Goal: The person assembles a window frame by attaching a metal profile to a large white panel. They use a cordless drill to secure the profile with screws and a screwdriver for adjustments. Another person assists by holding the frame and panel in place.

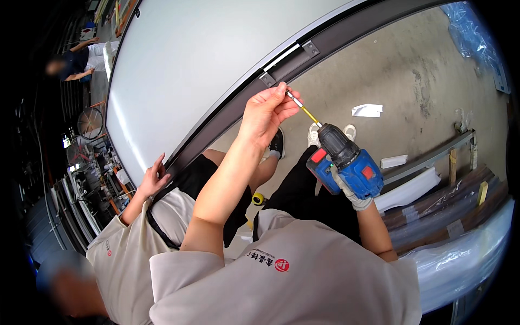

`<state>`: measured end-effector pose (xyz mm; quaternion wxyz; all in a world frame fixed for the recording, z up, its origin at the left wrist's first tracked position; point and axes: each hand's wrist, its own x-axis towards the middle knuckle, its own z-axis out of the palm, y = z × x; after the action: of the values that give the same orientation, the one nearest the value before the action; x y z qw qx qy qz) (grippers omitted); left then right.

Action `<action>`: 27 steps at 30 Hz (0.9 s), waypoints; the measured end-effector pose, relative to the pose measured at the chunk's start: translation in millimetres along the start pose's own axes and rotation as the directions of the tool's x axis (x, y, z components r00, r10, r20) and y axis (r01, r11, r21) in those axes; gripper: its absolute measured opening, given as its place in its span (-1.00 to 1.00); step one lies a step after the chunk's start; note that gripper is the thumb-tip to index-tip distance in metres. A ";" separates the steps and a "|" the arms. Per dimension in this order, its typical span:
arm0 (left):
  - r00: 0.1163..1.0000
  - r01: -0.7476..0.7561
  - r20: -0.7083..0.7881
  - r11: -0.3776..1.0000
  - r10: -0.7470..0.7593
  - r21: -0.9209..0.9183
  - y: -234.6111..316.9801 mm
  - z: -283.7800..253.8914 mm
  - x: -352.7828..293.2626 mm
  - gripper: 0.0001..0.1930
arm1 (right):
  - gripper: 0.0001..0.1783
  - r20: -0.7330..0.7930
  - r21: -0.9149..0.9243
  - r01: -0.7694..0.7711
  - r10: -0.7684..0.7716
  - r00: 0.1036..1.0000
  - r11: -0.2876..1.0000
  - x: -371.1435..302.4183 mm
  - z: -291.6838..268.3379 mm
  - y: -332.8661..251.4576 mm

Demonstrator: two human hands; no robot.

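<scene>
My right hand (349, 189), in a pale glove, grips a blue and black cordless drill (351, 157) below the dark frame. A long driver bit (309, 114), yellow with a silver end, points from its chuck up and left. At the bit's tip my bare left hand (271, 111) has thumb and fingers pinched together; a small dark piece shows there, too small to name. Just beyond these fingers runs the dark frame edge (346, 33) of a large pale panel (184, 65). A slot in that edge has a metal bracket (311, 50) at one end and another (267, 79) nearer my hand.
Close on my left stands a co-worker (135, 233), one hand (154, 179) by the panel's frame. A yellow tape measure (258, 199) is below. Wrapped lengths (444, 206) lie at right, beside a metal rail (433, 157). White scraps (367, 110) and blue plastic film (474, 35) lie on the floor.
</scene>
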<state>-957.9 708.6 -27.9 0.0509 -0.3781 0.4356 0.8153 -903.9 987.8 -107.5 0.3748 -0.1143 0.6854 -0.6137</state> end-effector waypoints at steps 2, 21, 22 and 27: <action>0.999 -0.009 -0.043 0.998 0.011 0.057 -0.3 4.2 -3.1 -0.76 | -0.45 0.010 0.200 -0.224 0.226 0.974 0.954 -2.1 5.4 -14.9; 0.976 0.106 -0.137 0.922 -0.167 -0.373 17.2 -4.3 49.8 -0.84 | -0.17 -0.008 0.626 -0.018 0.029 1.000 0.780 76.7 70.6 25.6; 0.975 0.102 -0.147 0.928 -0.164 -0.358 18.1 -2.7 49.1 -0.84 | -0.15 -0.070 0.398 0.038 -0.011 0.997 0.917 77.1 72.1 24.6; 0.978 0.055 -0.181 0.959 -0.109 -0.279 16.3 -5.1 42.3 -0.84 | -0.05 0.066 0.481 -0.001 -0.035 0.997 0.877 83.5 69.6 31.6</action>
<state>-991.7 684.3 -46.6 -0.0104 -0.4769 0.3063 0.8238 -906.6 890.7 -165.6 0.4108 -0.0458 0.4967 -0.7632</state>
